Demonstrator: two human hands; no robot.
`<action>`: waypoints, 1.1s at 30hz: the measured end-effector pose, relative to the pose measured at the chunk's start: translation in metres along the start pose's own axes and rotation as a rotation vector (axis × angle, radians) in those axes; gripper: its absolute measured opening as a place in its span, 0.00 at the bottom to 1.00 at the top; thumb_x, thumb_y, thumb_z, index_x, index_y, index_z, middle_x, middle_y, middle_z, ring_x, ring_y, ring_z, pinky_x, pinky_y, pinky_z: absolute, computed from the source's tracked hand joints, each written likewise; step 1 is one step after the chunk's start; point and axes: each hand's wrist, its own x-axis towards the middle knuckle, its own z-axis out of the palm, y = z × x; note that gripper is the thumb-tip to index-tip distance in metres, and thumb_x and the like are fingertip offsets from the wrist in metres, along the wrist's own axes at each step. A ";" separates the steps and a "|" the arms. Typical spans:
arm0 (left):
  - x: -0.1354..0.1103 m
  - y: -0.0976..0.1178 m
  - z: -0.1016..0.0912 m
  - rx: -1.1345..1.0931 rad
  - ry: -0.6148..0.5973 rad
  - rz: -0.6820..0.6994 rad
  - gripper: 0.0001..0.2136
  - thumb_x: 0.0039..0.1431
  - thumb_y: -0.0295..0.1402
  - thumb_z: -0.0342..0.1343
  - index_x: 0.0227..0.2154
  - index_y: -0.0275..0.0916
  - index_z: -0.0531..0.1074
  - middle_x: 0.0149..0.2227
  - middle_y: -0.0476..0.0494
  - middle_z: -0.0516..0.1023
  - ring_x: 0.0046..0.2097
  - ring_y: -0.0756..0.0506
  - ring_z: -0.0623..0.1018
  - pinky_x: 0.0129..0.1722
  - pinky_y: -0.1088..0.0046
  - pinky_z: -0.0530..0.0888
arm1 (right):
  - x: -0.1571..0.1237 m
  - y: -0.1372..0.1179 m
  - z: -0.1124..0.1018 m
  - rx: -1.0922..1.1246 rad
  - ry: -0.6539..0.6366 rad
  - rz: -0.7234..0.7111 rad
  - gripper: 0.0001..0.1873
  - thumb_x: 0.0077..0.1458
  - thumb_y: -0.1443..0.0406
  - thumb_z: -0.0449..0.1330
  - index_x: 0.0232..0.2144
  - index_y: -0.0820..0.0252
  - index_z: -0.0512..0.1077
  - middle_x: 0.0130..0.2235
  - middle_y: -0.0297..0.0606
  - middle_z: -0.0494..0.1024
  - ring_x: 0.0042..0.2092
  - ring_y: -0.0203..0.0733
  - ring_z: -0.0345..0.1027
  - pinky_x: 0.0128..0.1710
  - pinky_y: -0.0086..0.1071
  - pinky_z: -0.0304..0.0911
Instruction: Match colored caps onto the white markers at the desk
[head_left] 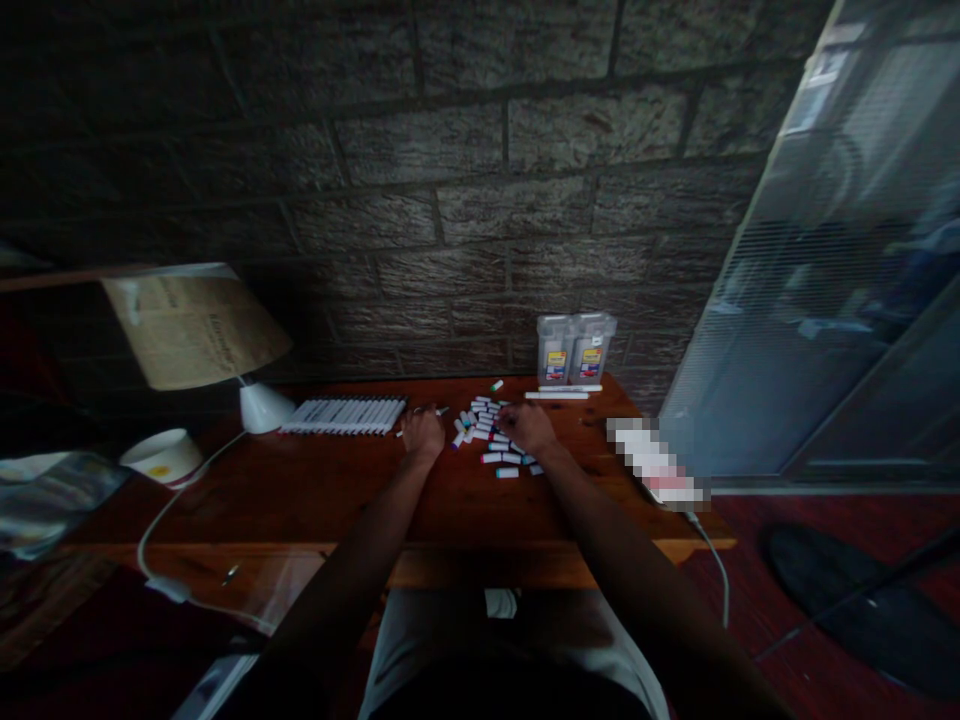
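My left hand (424, 432) is closed around a slim white marker (442, 411), whose end sticks out past the fingers. To its left lies a neat row of white markers (345, 415), side by side on the wooden table. My right hand (529, 428) reaches into a loose pile of white marker caps (487, 446) with coloured ends. Its fingers are bent together at the pile's right side, and whatever they grip is too dark and small to make out. One green-ended cap (497, 385) lies apart behind the pile.
Two clear plastic cases (576, 350) stand against the brick wall, with white markers (556, 395) lying before them. A lamp (199, 330) and a white bowl (165, 455) are at the left. A blurred-out white object (656, 462) with a cable lies near the table's right edge.
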 end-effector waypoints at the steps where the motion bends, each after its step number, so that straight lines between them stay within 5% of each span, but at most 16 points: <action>1: -0.001 0.001 -0.001 0.019 -0.001 -0.001 0.18 0.64 0.29 0.45 0.50 0.35 0.76 0.49 0.28 0.79 0.55 0.32 0.74 0.54 0.56 0.67 | 0.000 0.000 0.000 -0.019 -0.002 -0.024 0.09 0.45 0.65 0.72 0.19 0.50 0.75 0.22 0.28 0.78 0.34 0.39 0.75 0.42 0.29 0.68; 6: -0.004 0.004 -0.009 0.084 -0.049 0.013 0.16 0.65 0.30 0.45 0.46 0.39 0.78 0.48 0.33 0.79 0.54 0.36 0.75 0.52 0.59 0.69 | 0.002 0.001 0.004 -0.270 -0.184 -0.293 0.02 0.53 0.62 0.67 0.30 0.52 0.80 0.37 0.35 0.84 0.44 0.43 0.76 0.54 0.37 0.62; 11: -0.005 0.005 -0.012 0.085 -0.034 0.020 0.17 0.66 0.30 0.45 0.50 0.40 0.75 0.48 0.34 0.79 0.55 0.37 0.75 0.53 0.59 0.68 | 0.002 0.005 0.010 -0.349 -0.386 -0.499 0.05 0.56 0.65 0.65 0.34 0.55 0.81 0.39 0.38 0.84 0.44 0.43 0.76 0.53 0.36 0.63; 17: -0.004 0.006 -0.011 0.075 -0.032 0.075 0.16 0.66 0.30 0.44 0.48 0.40 0.77 0.47 0.34 0.79 0.52 0.37 0.76 0.51 0.59 0.69 | 0.003 0.010 0.010 -0.395 -0.347 -0.465 0.05 0.56 0.67 0.64 0.33 0.55 0.81 0.37 0.37 0.84 0.41 0.43 0.76 0.50 0.35 0.64; 28: 0.001 0.004 -0.002 -0.329 0.341 0.310 0.14 0.65 0.30 0.50 0.50 0.40 0.75 0.48 0.36 0.78 0.49 0.39 0.78 0.52 0.63 0.72 | 0.004 0.013 0.012 -0.398 -0.317 -0.425 0.03 0.51 0.63 0.69 0.30 0.56 0.81 0.42 0.41 0.82 0.48 0.47 0.73 0.55 0.43 0.61; 33: 0.001 0.004 0.000 -0.536 0.403 0.390 0.14 0.67 0.34 0.49 0.52 0.41 0.72 0.48 0.38 0.80 0.48 0.41 0.79 0.50 0.65 0.74 | 0.004 0.011 0.011 -0.326 -0.313 -0.420 0.02 0.54 0.68 0.66 0.30 0.58 0.81 0.42 0.42 0.82 0.48 0.46 0.75 0.55 0.41 0.62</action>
